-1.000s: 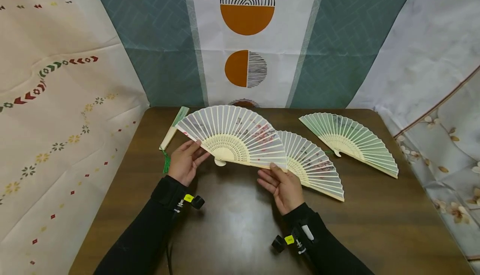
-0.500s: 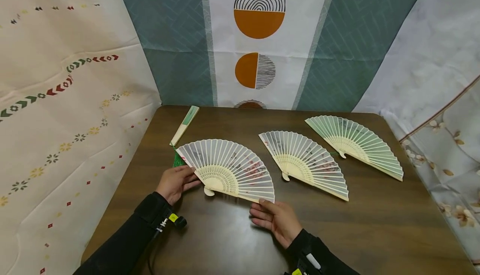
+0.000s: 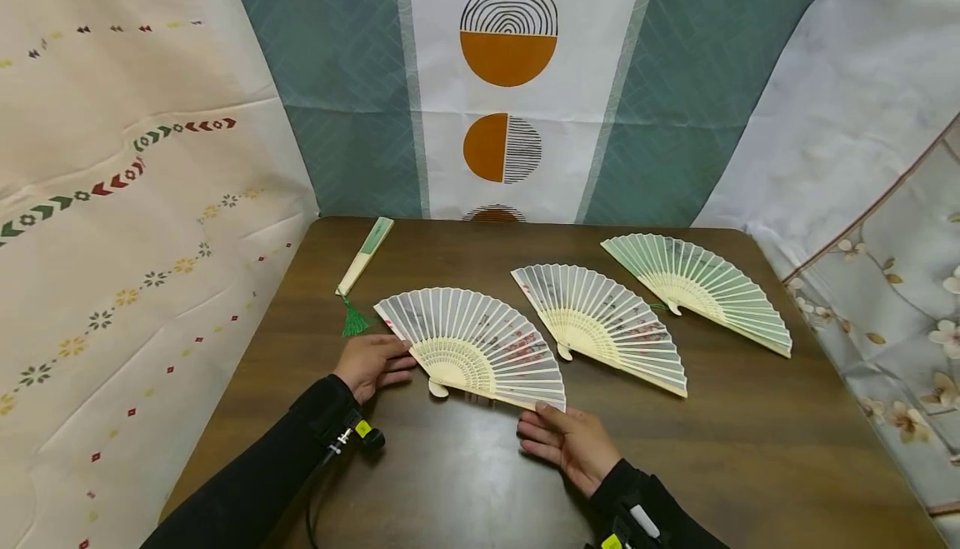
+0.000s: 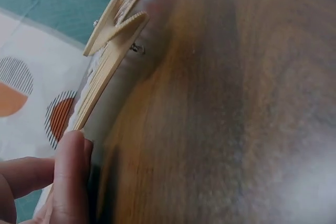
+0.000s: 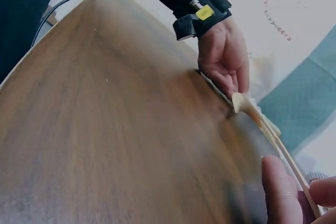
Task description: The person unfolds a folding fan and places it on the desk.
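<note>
An unfolded white folding fan (image 3: 472, 349) with a pink flower print is low over the near middle of the table, between my hands. With thumb and fingers my left hand (image 3: 373, 366) pinches its left edge. My right hand (image 3: 572, 444) pinches the right end of its lower rib. Seen edge-on in the left wrist view, the fan's pale ribs (image 4: 105, 74) run up from the fingertips. The right wrist view has the thumb and a finger on either side of the fan's outer rib (image 5: 281, 145). A second open white fan (image 3: 600, 324) lies just to the right.
An open green fan (image 3: 697, 286) lies at the far right of the brown table (image 3: 465, 482). At the back left is a folded green fan (image 3: 365, 256) with a green tassel (image 3: 354, 319). Patterned cloths hang behind and beside the table.
The held white fan has come down and nearer, and no longer overlaps the second white fan. Over the last half second it has shifted slightly right. The other fans stay put.
</note>
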Available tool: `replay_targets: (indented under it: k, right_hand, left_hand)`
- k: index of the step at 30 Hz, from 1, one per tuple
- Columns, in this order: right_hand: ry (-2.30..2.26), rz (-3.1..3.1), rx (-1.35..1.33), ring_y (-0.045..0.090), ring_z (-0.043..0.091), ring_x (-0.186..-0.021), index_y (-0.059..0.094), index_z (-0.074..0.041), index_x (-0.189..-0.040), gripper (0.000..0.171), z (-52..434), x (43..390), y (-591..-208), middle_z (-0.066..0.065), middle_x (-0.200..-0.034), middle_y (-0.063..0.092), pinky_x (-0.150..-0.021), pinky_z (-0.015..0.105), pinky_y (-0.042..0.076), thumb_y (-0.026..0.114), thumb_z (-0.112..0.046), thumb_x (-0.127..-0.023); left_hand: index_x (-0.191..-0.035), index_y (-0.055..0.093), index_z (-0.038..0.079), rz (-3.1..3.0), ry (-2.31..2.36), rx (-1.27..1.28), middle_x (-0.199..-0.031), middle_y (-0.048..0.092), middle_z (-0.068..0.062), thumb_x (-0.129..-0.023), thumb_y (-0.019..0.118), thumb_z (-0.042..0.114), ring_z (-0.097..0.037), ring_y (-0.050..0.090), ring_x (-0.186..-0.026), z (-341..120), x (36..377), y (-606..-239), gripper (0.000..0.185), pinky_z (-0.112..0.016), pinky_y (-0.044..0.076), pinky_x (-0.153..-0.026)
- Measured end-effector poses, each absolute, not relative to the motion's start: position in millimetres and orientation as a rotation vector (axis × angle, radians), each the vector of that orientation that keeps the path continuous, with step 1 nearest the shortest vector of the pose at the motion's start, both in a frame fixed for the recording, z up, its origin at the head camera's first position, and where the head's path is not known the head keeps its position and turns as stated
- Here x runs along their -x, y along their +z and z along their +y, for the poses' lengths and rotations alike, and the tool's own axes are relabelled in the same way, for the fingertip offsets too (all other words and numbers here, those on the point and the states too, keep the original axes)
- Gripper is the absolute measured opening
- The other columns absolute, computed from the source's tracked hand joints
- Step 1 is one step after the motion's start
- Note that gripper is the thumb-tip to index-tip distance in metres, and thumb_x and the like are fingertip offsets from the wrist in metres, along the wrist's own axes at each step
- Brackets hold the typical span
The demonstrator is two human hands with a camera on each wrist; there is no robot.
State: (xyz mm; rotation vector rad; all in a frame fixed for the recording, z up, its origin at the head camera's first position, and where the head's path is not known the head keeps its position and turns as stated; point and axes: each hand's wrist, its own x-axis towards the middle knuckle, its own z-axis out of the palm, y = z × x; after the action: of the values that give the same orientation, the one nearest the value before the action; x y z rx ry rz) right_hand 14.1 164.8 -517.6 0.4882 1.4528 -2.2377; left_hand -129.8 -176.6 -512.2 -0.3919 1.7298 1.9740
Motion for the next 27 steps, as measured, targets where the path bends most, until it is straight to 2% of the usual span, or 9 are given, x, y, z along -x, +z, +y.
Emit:
replay_targets:
  k: [8, 15, 21, 25, 27]
  right_hand:
    - [-2.192, 1.401, -0.480, 0.085, 0.015, -0.106, 0.063, 0.005, -0.136, 0.030, 174, -14, -512, 0.006, -0.115, 0.086, -0.099, 0.037, 0.072, 0.061, -0.020, -0.120]
    - [-2.119, 1.397, -0.511, 0.084, 0.019, -0.110, 0.063, 0.002, -0.138, 0.037, 184, -16, -510, 0.011, -0.123, 0.085, -0.102, 0.040, 0.071, 0.068, -0.027, -0.117]
    - [-2.051, 1.433, -0.472, 0.083, 0.021, -0.116, 0.065, 0.001, -0.137, 0.034, 200, -23, -506, 0.013, -0.129, 0.083, -0.105, 0.041, 0.070, 0.065, -0.027, -0.117]
    - [-2.001, 1.537, -0.478, 0.083, 0.021, -0.116, 0.055, 0.008, -0.144, 0.047, 210, -29, -506, 0.013, -0.129, 0.083, -0.102, 0.045, 0.072, 0.063, -0.029, -0.117]
    - [-1.999, 1.549, -0.503, 0.083, 0.021, -0.114, 0.051, 0.006, -0.144, 0.047, 216, -31, -510, 0.013, -0.127, 0.084, -0.098, 0.046, 0.073, 0.062, -0.030, -0.116]
  left_hand:
    - [-0.141, 0.060, -0.019, 1.778, 1.966, 0.371, -0.092, 0.082, -0.001, -0.112, 0.069, 0.001, -0.010, 0.082, -0.079, -183, 133, -510, 0.036, -0.029, 0.073, -0.072]
    - [-0.139, 0.066, -0.022, 1.871, 1.881, 0.337, -0.090, 0.084, -0.003, -0.109, 0.074, 0.003, -0.009, 0.081, -0.075, -181, 134, -507, 0.039, -0.027, 0.072, -0.070]
    - [-0.133, 0.073, -0.018, 1.965, 1.794, 0.355, -0.087, 0.084, -0.003, -0.107, 0.080, 0.008, -0.008, 0.080, -0.072, -178, 134, -509, 0.038, -0.026, 0.071, -0.067]
    - [-0.132, 0.073, -0.018, 1.960, 1.790, 0.347, -0.088, 0.084, -0.003, -0.108, 0.080, 0.009, -0.008, 0.080, -0.074, -176, 134, -513, 0.037, -0.027, 0.071, -0.068]
    - [-0.133, 0.073, -0.018, 1.956, 1.791, 0.339, -0.089, 0.084, -0.003, -0.108, 0.079, 0.010, -0.008, 0.080, -0.075, -176, 134, -516, 0.038, -0.027, 0.071, -0.068]
